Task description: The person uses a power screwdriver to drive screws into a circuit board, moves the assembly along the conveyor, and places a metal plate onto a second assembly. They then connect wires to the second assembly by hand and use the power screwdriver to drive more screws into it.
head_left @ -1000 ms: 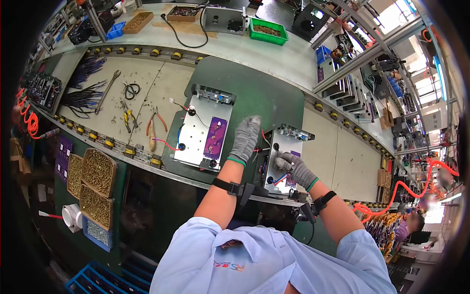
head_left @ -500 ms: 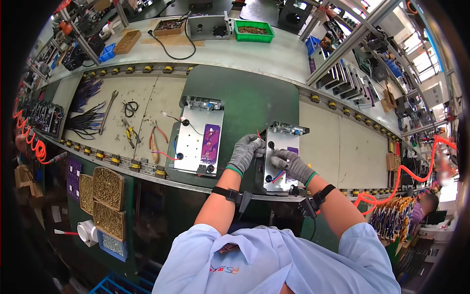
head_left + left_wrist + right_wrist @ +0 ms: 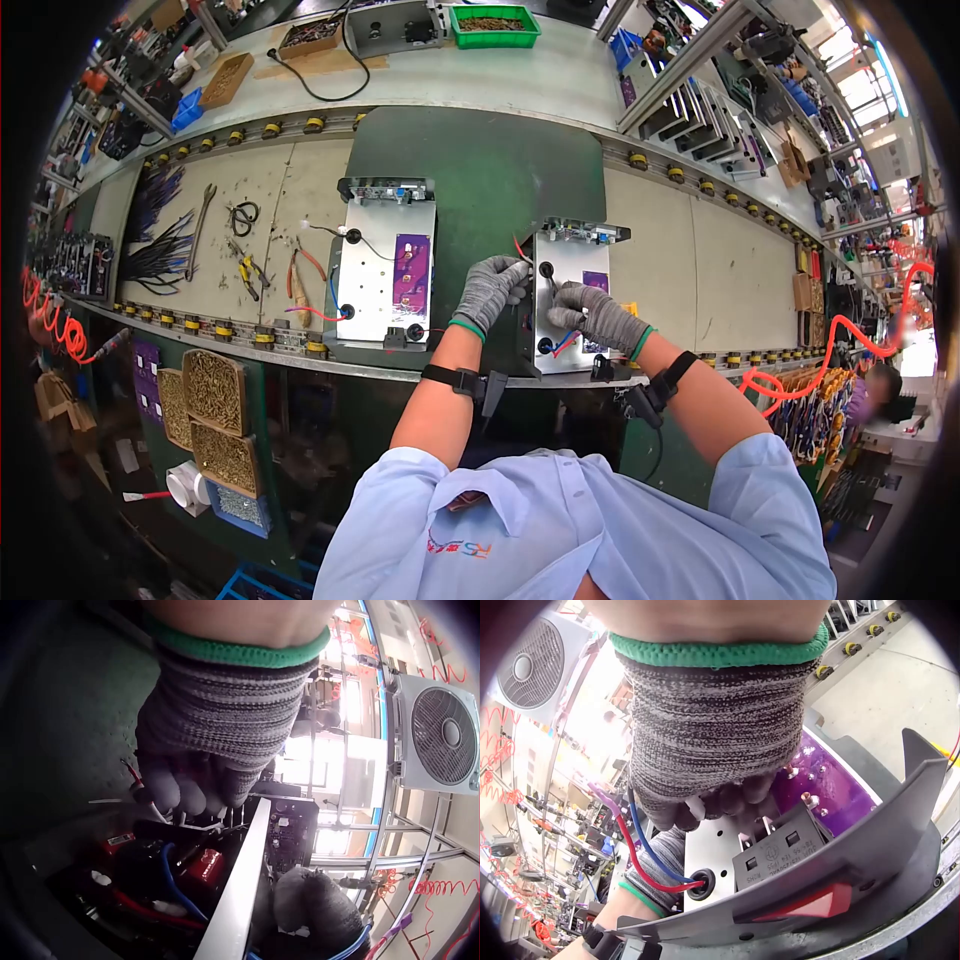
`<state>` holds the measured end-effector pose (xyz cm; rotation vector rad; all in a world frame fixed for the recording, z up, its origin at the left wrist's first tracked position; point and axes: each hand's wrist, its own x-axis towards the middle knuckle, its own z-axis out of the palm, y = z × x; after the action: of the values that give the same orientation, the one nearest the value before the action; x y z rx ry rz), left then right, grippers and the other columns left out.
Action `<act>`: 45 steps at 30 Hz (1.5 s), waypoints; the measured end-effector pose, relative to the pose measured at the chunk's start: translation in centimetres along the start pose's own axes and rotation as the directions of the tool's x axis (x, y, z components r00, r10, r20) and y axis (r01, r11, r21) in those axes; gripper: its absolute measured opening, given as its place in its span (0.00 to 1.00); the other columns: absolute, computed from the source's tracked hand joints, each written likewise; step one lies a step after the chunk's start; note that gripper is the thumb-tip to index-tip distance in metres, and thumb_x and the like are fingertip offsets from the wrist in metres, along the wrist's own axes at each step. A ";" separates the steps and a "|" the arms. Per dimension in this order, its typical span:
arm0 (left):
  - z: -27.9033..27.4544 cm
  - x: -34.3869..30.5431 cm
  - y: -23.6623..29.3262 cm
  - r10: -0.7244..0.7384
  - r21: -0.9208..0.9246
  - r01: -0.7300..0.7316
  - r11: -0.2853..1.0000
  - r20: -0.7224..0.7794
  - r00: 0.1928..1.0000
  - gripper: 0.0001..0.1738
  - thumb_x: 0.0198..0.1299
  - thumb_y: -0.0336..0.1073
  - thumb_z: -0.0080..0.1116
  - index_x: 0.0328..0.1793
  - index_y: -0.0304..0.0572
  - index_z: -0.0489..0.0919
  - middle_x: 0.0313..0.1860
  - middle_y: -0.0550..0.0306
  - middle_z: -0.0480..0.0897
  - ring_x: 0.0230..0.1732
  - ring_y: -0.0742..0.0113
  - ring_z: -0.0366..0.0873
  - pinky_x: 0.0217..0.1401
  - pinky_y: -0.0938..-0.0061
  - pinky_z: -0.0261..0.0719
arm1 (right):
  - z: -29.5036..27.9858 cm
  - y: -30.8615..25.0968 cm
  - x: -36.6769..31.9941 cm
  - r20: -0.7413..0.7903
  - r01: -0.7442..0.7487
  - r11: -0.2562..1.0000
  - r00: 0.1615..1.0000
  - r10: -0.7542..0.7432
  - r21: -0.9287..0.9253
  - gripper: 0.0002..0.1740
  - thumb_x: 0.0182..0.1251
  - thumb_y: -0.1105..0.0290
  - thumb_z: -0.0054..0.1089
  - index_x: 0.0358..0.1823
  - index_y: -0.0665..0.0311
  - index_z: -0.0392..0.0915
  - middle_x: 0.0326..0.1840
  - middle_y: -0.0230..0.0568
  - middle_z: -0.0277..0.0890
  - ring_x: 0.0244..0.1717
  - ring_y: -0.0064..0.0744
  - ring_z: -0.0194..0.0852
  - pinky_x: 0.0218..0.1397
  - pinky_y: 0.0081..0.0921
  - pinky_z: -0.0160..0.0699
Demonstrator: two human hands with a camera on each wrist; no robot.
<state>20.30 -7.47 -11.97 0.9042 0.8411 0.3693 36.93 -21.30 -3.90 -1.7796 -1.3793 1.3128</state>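
A grey metal chassis [image 3: 572, 270] with a purple board [image 3: 595, 283] stands on the green mat [image 3: 480, 180]. My gloved left hand [image 3: 503, 285] sits at its left edge. In the left wrist view its fingers [image 3: 187, 796] curl round thin wires [image 3: 133, 780] beside the chassis edge [image 3: 240, 892]. My gloved right hand [image 3: 575, 308] rests on the plate. In the right wrist view it pinches a white connector [image 3: 696, 807] on red and blue wires [image 3: 641, 859] that run into a black grommet [image 3: 700, 883]. The purple board [image 3: 829, 784] lies beside it.
A second chassis [image 3: 385, 265] with its own purple board lies to the left on the mat. Pliers [image 3: 298, 280], scissors [image 3: 242, 215], a wrench [image 3: 197, 225] and cable bundles [image 3: 155, 245] lie further left. Trays of brass screws [image 3: 205, 400] hang below the bench edge. A green bin [image 3: 494, 24] stands at the back.
My left hand came down from a raised, spread pose to the chassis's left edge and curled onto the wires. The right hand stayed on the plate.
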 end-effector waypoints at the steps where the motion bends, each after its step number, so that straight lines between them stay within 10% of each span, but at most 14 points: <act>1: 0.2 -0.1 0.3 -0.019 0.074 0.019 0.997 0.001 1.000 0.11 0.69 0.39 0.64 0.46 0.39 0.83 0.32 0.63 0.84 0.28 0.78 0.79 0.32 0.82 0.80 | 0.0 0.0 0.0 -0.007 -0.005 1.000 1.000 0.005 0.008 0.14 0.68 0.61 0.68 0.41 0.67 0.81 0.39 0.41 0.77 0.42 0.34 0.75 0.52 0.34 0.76; 7: 0.3 0.8 0.2 -0.068 0.012 0.067 0.998 0.080 0.994 0.09 0.71 0.37 0.61 0.49 0.38 0.81 0.30 0.64 0.81 0.25 0.78 0.75 0.27 0.81 0.74 | 0.1 -0.3 0.0 0.000 0.038 0.999 0.999 -0.038 -0.032 0.15 0.68 0.61 0.66 0.42 0.68 0.81 0.38 0.42 0.75 0.42 0.38 0.76 0.51 0.35 0.75; 10: 0.0 1.3 -0.3 -0.091 -0.314 0.143 0.939 0.173 0.981 0.11 0.70 0.28 0.57 0.56 0.33 0.78 0.32 0.61 0.81 0.27 0.72 0.76 0.26 0.80 0.74 | 0.0 -0.4 0.0 -0.003 0.046 0.996 0.999 -0.047 -0.081 0.15 0.68 0.61 0.66 0.43 0.68 0.82 0.41 0.43 0.77 0.45 0.40 0.78 0.53 0.35 0.76; 23: 0.9 1.0 0.6 -0.037 0.178 0.028 0.984 0.043 0.998 0.12 0.71 0.39 0.60 0.49 0.36 0.81 0.27 0.64 0.78 0.21 0.78 0.70 0.22 0.82 0.69 | 0.1 -0.5 -0.1 -0.039 0.079 0.993 0.996 -0.082 -0.090 0.15 0.67 0.61 0.66 0.43 0.66 0.82 0.43 0.43 0.79 0.47 0.42 0.79 0.55 0.36 0.76; 33: 0.4 0.8 -0.1 -0.144 -0.252 0.195 0.948 0.207 0.968 0.15 0.71 0.46 0.59 0.45 0.41 0.81 0.25 0.64 0.76 0.20 0.74 0.68 0.21 0.79 0.67 | 0.1 -0.3 0.0 -0.028 0.078 0.988 0.996 -0.083 -0.135 0.15 0.67 0.59 0.65 0.44 0.64 0.83 0.44 0.44 0.79 0.47 0.44 0.80 0.54 0.37 0.77; 41: 1.6 0.1 2.9 0.020 0.384 -0.093 0.919 0.190 0.982 0.17 0.55 0.40 0.70 0.46 0.37 0.85 0.26 0.66 0.79 0.22 0.77 0.71 0.25 0.80 0.68 | 0.2 -0.3 0.2 -0.016 0.106 0.985 0.994 -0.109 -0.134 0.14 0.66 0.61 0.66 0.45 0.64 0.84 0.43 0.43 0.79 0.46 0.42 0.79 0.54 0.35 0.77; 45: 0.9 1.0 2.5 -0.053 0.241 -0.014 0.970 0.271 0.961 0.13 0.52 0.38 0.70 0.41 0.40 0.84 0.25 0.68 0.78 0.21 0.78 0.71 0.26 0.80 0.68 | 0.4 -0.4 0.0 -0.030 0.119 0.980 0.992 -0.125 -0.158 0.13 0.65 0.63 0.65 0.45 0.64 0.83 0.43 0.43 0.78 0.46 0.42 0.79 0.54 0.35 0.78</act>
<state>21.80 -5.88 -10.10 1.1430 0.6439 0.1189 36.40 -21.22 -3.72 -1.7795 -1.5797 1.1262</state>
